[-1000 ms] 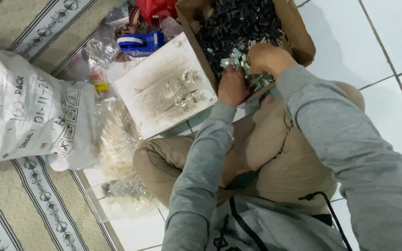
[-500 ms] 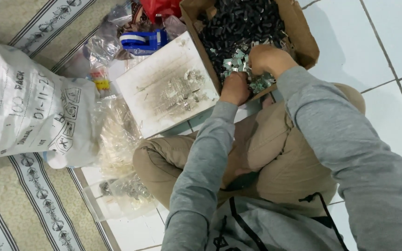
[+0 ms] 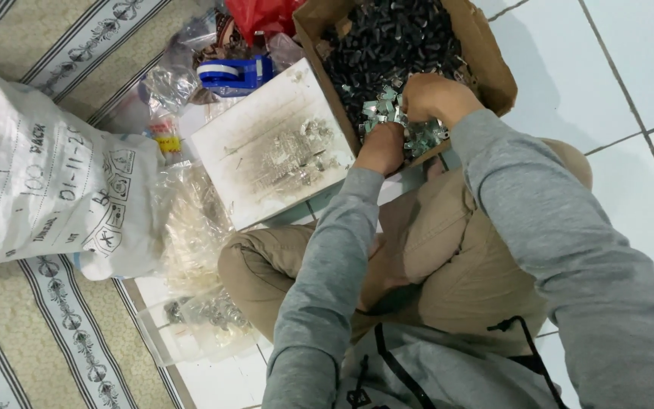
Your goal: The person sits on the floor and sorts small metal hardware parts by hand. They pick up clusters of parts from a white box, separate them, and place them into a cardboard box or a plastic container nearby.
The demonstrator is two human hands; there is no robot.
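Observation:
A brown cardboard box (image 3: 493, 64) full of small dark parts sits on the tiled floor in front of my crossed legs. A cluster of small silvery metal clips (image 3: 387, 110) lies at its near edge. My left hand (image 3: 382, 148) is closed at the box rim, touching those clips. My right hand (image 3: 429, 97) curls over the same cluster inside the box, fingers bent around some clips. Both arms wear grey sleeves.
A dirty white board (image 3: 274, 144) with a few metal bits lies left of the box. A large white printed sack (image 3: 47, 197), clear plastic bags (image 3: 191, 227), a blue tape dispenser (image 3: 232, 73) and a red bag (image 3: 263, 15) crowd the left side on a striped mat.
The hands stay at the clip pile, shifting only slightly; the view has drifted a little so the box sits lower in frame.

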